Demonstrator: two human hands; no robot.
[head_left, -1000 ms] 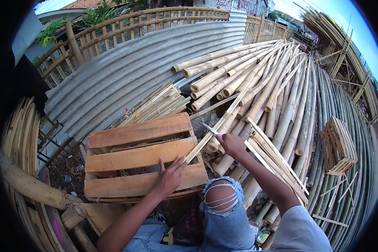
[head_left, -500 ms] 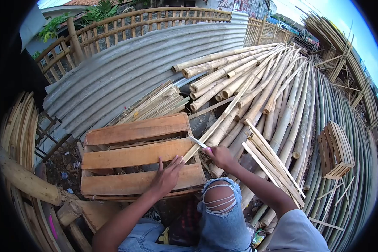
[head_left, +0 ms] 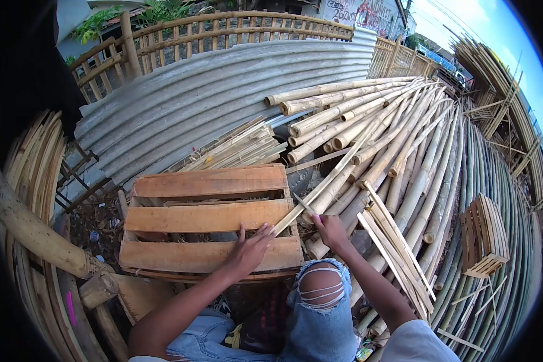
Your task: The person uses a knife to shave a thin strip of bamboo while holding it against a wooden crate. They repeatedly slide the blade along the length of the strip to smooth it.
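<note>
A long split bamboo strip runs from the bamboo pile to the wooden slatted crate, its near end lying over the crate's right side. My left hand rests on the crate, with fingertips holding that near end down and the thumb spread apart. Closed round the handle of a knife, my right hand is just right of the strip. The blade points up and left, its edge close against the strip. Below the hands is my bent knee in torn jeans.
Stacked bamboo poles fan out ahead. Split strips lie right of my right arm, with a smaller crate beyond. Corrugated sheeting stands behind another strip bundle. A thick bamboo pole juts in at left.
The whole view has shifted, so the scene sits further right. The knife blade is tilted more steeply and sits slightly further right along the strip. My left hand stays at the strip's end.
</note>
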